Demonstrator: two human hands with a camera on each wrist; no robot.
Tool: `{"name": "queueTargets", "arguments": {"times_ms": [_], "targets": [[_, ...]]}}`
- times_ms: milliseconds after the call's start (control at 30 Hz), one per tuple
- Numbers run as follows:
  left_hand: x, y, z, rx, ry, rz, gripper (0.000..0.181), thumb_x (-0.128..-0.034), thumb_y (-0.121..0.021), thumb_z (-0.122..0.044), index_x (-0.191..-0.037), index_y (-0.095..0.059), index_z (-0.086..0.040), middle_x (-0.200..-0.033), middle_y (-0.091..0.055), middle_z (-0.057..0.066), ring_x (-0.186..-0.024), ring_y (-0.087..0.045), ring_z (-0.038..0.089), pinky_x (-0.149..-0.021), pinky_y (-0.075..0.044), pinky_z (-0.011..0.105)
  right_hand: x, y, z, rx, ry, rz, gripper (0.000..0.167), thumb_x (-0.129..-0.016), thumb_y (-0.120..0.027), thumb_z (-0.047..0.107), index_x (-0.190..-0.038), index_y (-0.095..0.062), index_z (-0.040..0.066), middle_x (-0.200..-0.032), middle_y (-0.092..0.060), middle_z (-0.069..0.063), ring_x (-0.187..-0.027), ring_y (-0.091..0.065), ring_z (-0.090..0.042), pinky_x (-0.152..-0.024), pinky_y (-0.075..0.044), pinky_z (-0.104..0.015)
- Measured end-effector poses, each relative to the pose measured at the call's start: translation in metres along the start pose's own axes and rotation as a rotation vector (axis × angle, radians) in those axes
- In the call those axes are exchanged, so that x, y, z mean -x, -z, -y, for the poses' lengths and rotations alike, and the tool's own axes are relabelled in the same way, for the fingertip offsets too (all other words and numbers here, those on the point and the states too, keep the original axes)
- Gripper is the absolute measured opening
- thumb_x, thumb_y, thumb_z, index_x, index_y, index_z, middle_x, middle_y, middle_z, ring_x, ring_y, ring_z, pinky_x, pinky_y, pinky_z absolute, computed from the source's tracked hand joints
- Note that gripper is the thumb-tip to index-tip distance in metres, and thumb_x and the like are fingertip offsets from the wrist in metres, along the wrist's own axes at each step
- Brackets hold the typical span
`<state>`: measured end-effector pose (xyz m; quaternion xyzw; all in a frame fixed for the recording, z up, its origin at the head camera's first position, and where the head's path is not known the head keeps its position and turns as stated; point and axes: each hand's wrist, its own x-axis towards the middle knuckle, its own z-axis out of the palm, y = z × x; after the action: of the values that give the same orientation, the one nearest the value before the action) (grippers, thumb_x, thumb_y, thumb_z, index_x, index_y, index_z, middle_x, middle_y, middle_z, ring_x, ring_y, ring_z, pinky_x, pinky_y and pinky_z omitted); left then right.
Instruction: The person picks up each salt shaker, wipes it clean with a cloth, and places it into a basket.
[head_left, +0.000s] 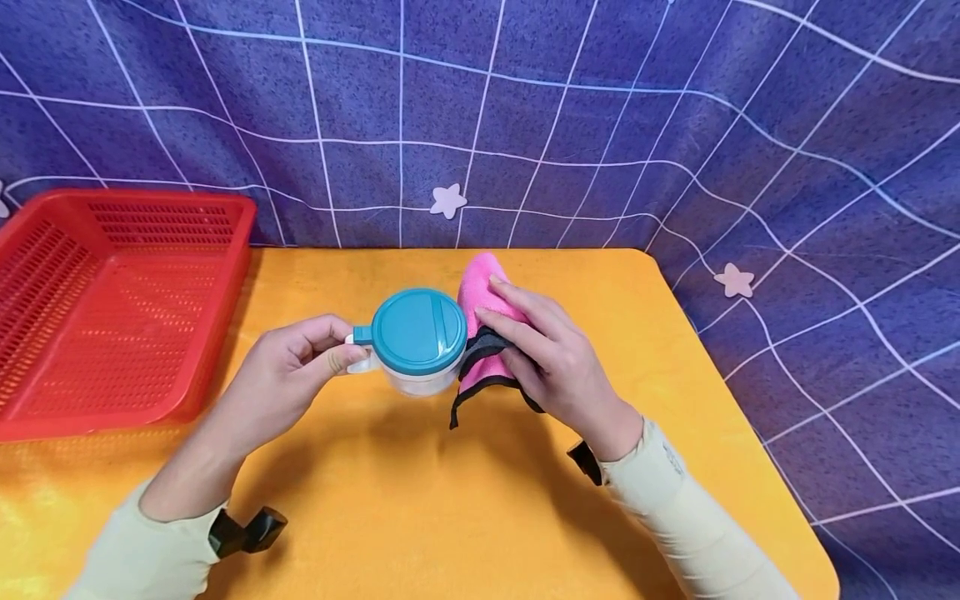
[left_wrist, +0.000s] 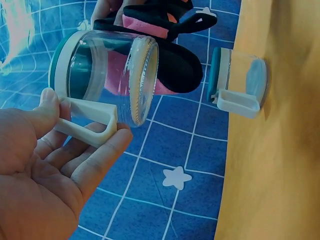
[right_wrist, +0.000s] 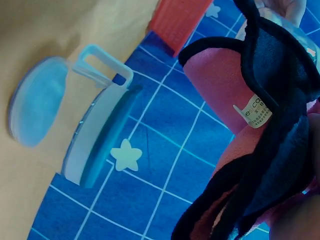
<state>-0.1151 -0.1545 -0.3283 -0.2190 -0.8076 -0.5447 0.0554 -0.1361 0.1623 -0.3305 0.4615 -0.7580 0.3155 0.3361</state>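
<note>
My left hand (head_left: pixel 285 383) pinches the handle (head_left: pixel 362 362) of the lidded jar (head_left: pixel 417 333), which lies just right of that hand, its axis roughly upright; my right hand (head_left: pixel 558 358) grips the pink cloth (head_left: pixel 478 286) at the jar's opposite side.

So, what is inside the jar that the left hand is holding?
The jar is see-through, and no contents show in it. The pink cloth seen through it is outside, behind it in the left wrist view. The teal lid and white rim hide the uppermost part.
</note>
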Motion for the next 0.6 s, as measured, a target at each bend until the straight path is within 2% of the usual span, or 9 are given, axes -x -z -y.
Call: {"name": "queueTargets", "arguments": {"times_ms": [267,600], "targets": [[0.001,0.001,0.003,-0.001,0.02,-0.02,0.004,-0.0989,-0.07,-0.009,-0.096,-0.072,-0.007,-0.084,-0.069,0.005,-0.076,-0.062,0.016,-0.067,-0.051,0.021,0.006,-0.007,-0.005,-0.028,-0.023,0.016,0.03,-0.103,-0.061,0.008,-0.131,-0.069,0.001,-0.143,-0.058,-0.023,-0.128,-0.057,-0.038,-0.11,-0.046,-0.045],[-0.003,0.002,0.004,-0.024,0.052,-0.074,0.007,-0.0989,-0.071,-0.01,-0.097,-0.071,-0.004,-0.085,-0.07,0.004,-0.076,-0.062,0.015,-0.067,-0.051,0.02,0.011,-0.013,0.006,0.011,0.018,0.03,0.029,-0.105,-0.057,0.01,-0.129,-0.069,0.0,-0.143,-0.058,-0.024,-0.128,-0.057,-0.04,-0.109,-0.046,-0.049]]}}
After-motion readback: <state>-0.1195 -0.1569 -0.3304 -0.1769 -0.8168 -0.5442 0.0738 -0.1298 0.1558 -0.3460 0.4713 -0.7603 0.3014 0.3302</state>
